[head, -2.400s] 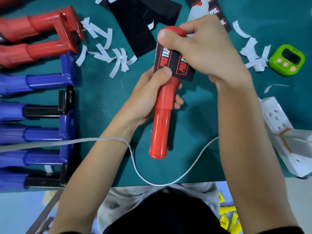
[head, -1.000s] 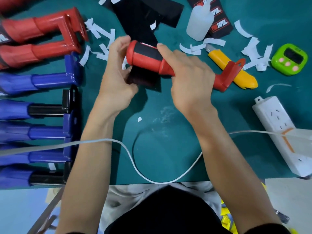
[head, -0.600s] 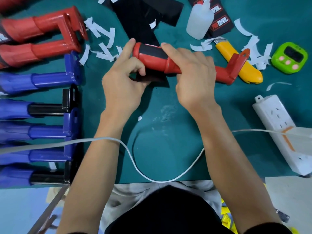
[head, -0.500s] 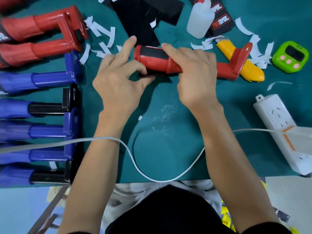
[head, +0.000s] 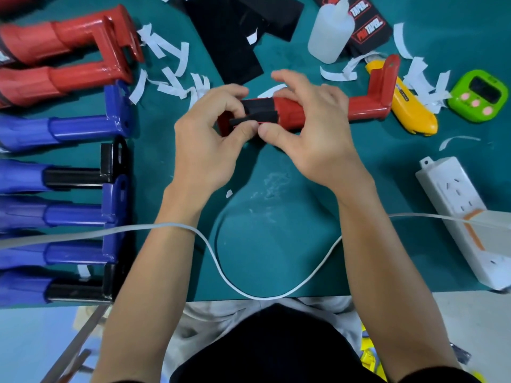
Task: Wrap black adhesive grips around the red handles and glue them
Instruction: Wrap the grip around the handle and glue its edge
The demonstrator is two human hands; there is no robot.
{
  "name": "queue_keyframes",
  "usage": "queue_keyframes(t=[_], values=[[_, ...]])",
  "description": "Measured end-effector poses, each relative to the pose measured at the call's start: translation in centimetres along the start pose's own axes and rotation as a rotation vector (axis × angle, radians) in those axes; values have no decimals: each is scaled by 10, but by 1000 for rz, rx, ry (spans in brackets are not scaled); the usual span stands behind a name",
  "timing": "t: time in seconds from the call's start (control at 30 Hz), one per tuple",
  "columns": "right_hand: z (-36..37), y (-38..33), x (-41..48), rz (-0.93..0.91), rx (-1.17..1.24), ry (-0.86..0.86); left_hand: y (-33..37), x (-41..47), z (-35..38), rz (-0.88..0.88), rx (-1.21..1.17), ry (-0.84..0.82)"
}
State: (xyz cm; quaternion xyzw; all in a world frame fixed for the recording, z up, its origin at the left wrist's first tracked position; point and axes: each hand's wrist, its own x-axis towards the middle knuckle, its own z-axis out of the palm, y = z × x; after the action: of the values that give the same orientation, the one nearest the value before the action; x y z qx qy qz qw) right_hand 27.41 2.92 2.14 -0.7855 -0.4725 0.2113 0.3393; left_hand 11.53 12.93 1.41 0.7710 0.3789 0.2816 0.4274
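Both my thumbs meet tip to tip under the thick end of the red handle (head: 293, 114). My left thumb (head: 244, 131) and right thumb (head: 266, 132) press along the lower edge of the black grip (head: 260, 109) wound round that end. That edge runs at a slant just above them.

My left hand (head: 204, 145) has its fingers curled over the top of the grip, pinching it against the thumb. My right hand (head: 318, 134) curls round the red barrel just beside the grip, with the forefinger lifted a little above it. The handle lies crosswise between my hands, its bent foot pointing away to the right. I cannot tell whether it touches the green mat (head: 276, 217).

The foot is just beside a yellow knife (head: 414, 117), with a green timer (head: 478, 95) further right. Beyond my hands lie black sheets (head: 229, 37), a white bottle (head: 329, 31) and scattered white paper strips (head: 171, 67). At my left are two other red handles (head: 69, 51), then a row of blue handles (head: 69, 128). A white cable (head: 215, 258) loops over my wrist near a power strip (head: 456, 211).
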Motion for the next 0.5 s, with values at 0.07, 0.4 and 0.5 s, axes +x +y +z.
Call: queue_keyframes(t=[0.07,0.4,0.5], values=[[4,1,1,30,46,55,0,0,2,-59,-52,54],[19,-3,-4,22,148,219,1,-2,11,-166,-151,131],[26,-3,-5,22,157,263,2,-1,13,-192,-193,153]])
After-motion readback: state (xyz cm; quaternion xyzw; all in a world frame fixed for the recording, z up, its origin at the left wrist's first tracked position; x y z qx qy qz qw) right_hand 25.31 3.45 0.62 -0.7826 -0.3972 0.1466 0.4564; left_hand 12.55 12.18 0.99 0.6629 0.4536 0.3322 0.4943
